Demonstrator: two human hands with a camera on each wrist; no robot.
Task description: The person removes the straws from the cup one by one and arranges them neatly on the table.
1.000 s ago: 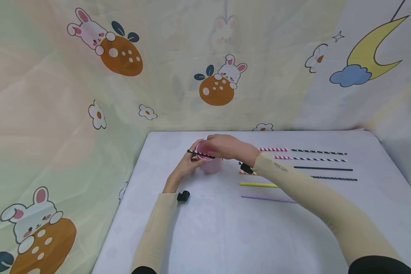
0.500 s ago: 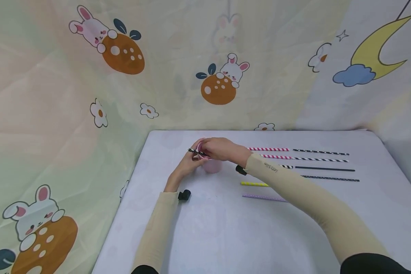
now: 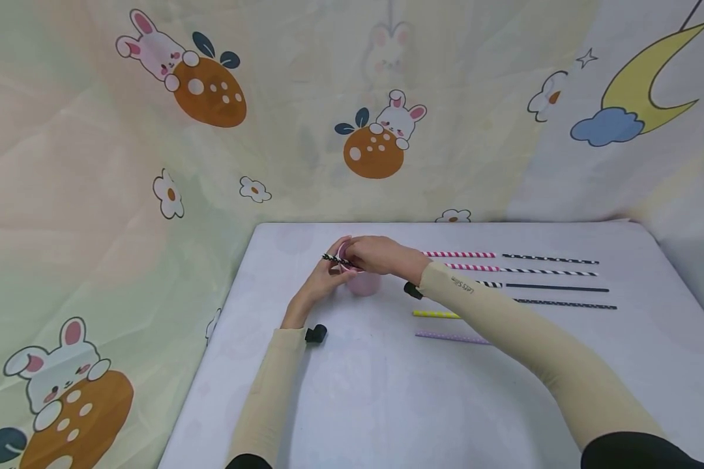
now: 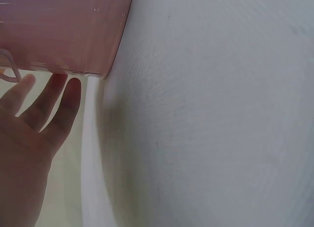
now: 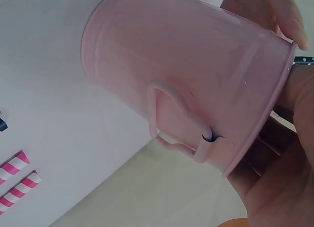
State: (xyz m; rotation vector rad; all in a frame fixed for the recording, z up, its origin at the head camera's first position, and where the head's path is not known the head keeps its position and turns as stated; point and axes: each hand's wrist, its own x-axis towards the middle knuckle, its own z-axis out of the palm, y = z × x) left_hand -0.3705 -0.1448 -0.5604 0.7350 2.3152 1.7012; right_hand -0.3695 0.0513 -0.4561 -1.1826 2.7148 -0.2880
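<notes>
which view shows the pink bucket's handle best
The right wrist view: the pink bucket fills the frame, its handle in plain sight. The left wrist view shows only a strip of its wall; in the head view, hands mostly cover it.

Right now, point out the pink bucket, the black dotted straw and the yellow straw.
pink bucket (image 5: pixel 196 79), right wrist view, side wall.
black dotted straw (image 3: pixel 336 260), head view, free left end.
yellow straw (image 3: pixel 434 314), head view, visible middle.
</notes>
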